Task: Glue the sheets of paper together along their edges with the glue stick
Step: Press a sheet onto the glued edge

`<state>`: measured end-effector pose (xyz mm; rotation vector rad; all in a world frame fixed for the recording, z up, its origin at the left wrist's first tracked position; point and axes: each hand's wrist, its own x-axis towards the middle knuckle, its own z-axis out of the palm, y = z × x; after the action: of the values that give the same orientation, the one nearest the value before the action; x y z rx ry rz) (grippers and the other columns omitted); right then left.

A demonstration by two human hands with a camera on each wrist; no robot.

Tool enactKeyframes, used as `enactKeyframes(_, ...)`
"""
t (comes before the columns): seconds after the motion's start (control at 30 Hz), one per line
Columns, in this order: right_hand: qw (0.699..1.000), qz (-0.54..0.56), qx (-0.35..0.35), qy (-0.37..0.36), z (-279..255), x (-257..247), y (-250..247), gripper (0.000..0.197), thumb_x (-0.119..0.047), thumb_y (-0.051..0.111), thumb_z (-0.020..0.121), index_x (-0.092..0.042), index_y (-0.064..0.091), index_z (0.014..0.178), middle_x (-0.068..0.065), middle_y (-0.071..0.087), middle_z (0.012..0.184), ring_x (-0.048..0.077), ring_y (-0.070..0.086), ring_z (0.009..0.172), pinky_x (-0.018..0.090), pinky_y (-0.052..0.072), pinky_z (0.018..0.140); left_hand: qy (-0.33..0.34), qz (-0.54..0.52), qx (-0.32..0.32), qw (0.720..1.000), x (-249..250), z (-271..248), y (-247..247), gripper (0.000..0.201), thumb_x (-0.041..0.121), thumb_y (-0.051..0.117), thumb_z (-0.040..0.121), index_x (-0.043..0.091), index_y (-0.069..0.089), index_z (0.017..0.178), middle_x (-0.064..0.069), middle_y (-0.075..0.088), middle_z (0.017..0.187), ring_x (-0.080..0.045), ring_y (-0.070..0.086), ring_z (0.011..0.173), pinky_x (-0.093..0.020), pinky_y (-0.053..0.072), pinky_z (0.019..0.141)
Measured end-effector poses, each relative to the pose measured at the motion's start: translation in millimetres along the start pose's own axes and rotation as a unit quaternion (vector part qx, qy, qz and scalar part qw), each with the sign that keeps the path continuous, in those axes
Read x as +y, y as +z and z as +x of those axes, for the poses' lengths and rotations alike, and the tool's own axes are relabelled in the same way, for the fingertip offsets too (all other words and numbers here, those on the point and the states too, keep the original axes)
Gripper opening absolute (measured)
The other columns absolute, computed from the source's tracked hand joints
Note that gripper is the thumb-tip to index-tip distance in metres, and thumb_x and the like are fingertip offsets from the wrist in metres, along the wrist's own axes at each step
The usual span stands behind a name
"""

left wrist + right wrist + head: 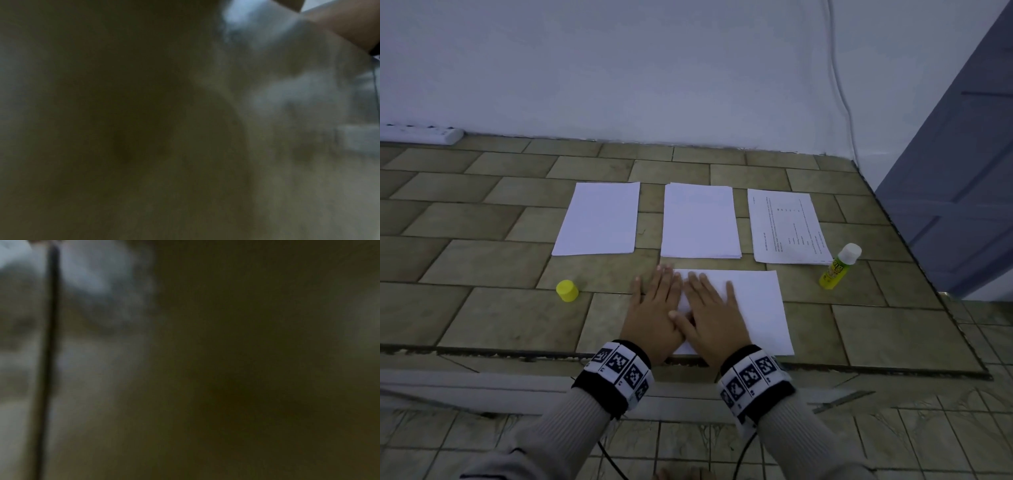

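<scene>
We see a tiled floor bearing three paper piles at twelve o'clock, one sheet nearer, a yellow cap at nine, a glue stick at two.

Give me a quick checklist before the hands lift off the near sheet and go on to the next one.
1. Both hands flat on the near sheet: ok; left hand and right hand press near its left edge.
2. Edge bond holding: cannot tell; the seam is under the hands.
3. Glue stick within reach: ok; right of the sheet, uncapped, tilted.
4. Yellow cap located: ok; left, on the tiles.
5. More paper ready: ok; two blank piles and a printed sheet behind.
6. Wrist views usable: not ok; dark, blurred.
</scene>
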<state>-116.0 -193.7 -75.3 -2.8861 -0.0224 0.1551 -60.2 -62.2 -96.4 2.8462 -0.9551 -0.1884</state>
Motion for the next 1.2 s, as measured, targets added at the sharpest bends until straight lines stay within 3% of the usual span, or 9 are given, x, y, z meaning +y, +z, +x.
enactKeyframes(0.13, 0.998, -0.035, 0.025, 0.041, -4.7, 34.9, 0.8, 0.111, -0.072, -0.033, 0.067, -0.016, 0.009, 0.153, -0.001, 0.007, 0.161, 0.013, 0.002, 0.148, 0.046, -0.009, 0.116, -0.009, 0.012, 0.013, 1.0, 2.1, 1.2, -0.6, 0.095, 0.064, -0.009, 0.093, 0.0, 0.036, 0.147, -0.018, 0.03, 0.155, -0.031, 0.027, 0.145, -0.056, 0.014, 0.117)
enactKeyframes(0.27, 0.992, -0.048, 0.022, 0.113, -25.6, 87.6, -12.5, 0.111, -0.072, -0.036, 0.064, -0.019, 0.002, 0.153, -0.004, 0.001, 0.161, 0.009, -0.003, 0.147, 0.043, -0.004, 0.118, -0.01, 0.021, 0.01, 1.0, 3.5, 2.1, -1.3, 0.109, 0.071, -0.028, 0.076, 0.006, 0.009, 0.155, -0.012, 0.001, 0.163, -0.025, -0.002, 0.151, -0.05, -0.007, 0.117)
enactKeyframes(0.4, 0.985, -0.079, 0.021, 0.149, -42.0, 106.3, -21.2, 0.107, -0.068, -0.033, 0.071, -0.015, 0.011, 0.153, -0.001, 0.011, 0.16, 0.013, 0.007, 0.148, 0.049, 0.007, 0.119, -0.009, 0.03, 0.017, 0.999, 2.2, 1.8, -0.3, 0.109, 0.071, -0.031, 0.074, 0.006, 0.003, 0.154, -0.012, -0.005, 0.162, -0.025, -0.008, 0.15, -0.05, -0.008, 0.118)
enactKeyframes(0.53, 0.983, -0.074, 0.055, 0.159, -31.5, 81.1, -19.1, 0.091, -0.064, -0.011, 0.088, -0.008, 0.027, 0.149, 0.008, 0.026, 0.156, 0.024, 0.024, 0.144, 0.058, 0.008, 0.113, -0.017, 0.018, 0.029, 0.999, 3.3, 3.8, 0.3, 0.102, 0.066, -0.024, 0.084, -0.001, 0.012, 0.152, -0.017, 0.006, 0.161, -0.029, 0.003, 0.15, -0.05, -0.002, 0.117)
enactKeyframes(0.63, 0.995, -0.023, 0.065, 0.073, -16.6, 39.9, -11.5, 0.095, -0.065, -0.021, 0.083, -0.011, 0.017, 0.152, 0.006, 0.017, 0.159, 0.021, 0.013, 0.147, 0.055, -0.001, 0.115, -0.021, 0.014, 0.008, 1.0, 1.7, 2.7, 0.4, 0.092, 0.06, -0.012, 0.092, -0.002, 0.022, 0.151, -0.019, 0.017, 0.159, -0.031, 0.014, 0.149, -0.054, 0.008, 0.117)
enactKeyframes(0.7, 0.999, -0.003, 0.038, 0.031, -5.4, 18.2, -2.9, 0.097, -0.064, -0.025, 0.076, -0.014, 0.009, 0.153, 0.003, 0.006, 0.161, 0.017, 0.0, 0.148, 0.051, -0.01, 0.115, -0.014, 0.027, 0.004, 1.0, 1.4, 2.1, -1.3, 0.075, 0.049, 0.013, 0.098, -0.006, 0.04, 0.142, -0.023, 0.037, 0.15, -0.036, 0.037, 0.14, -0.06, 0.027, 0.109)
enactKeyframes(0.8, 1.0, 0.002, 0.028, 0.003, 4.5, 8.3, 6.3, 0.102, -0.064, -0.031, 0.074, -0.017, 0.014, 0.152, 0.002, 0.009, 0.161, 0.015, 0.003, 0.148, 0.048, -0.013, 0.114, 0.004, 0.031, 0.005, 0.999, 0.3, 1.8, -0.8, 0.065, 0.035, 0.029, 0.091, -0.009, 0.052, 0.133, -0.025, 0.049, 0.14, -0.039, 0.051, 0.128, -0.063, 0.037, 0.099)
enactKeyframes(1.03, 0.995, -0.064, 0.023, 0.075, -15.4, 76.3, -8.3, 0.092, -0.067, -0.028, 0.076, -0.03, 0.006, 0.152, -0.002, 0.006, 0.161, 0.017, 0.006, 0.148, 0.052, 0.003, 0.116, -0.014, 0.026, 0.015, 0.999, 0.8, 2.5, -0.8, 0.089, 0.057, -0.006, 0.086, 0.002, 0.012, 0.154, -0.013, 0.007, 0.162, -0.026, 0.003, 0.151, -0.049, -0.002, 0.119)
enactKeyframes(1.2, 0.991, -0.072, 0.002, 0.113, -43.1, 107.7, -22.5, 0.095, -0.069, -0.026, 0.077, -0.025, 0.011, 0.153, -0.001, 0.008, 0.161, 0.016, 0.006, 0.148, 0.053, 0.009, 0.117, -0.012, 0.029, 0.034, 0.999, -1.0, 2.3, 3.7, 0.083, 0.055, 0.0, 0.091, 0.001, 0.018, 0.153, -0.015, 0.013, 0.161, -0.027, 0.008, 0.15, -0.05, 0.001, 0.118)
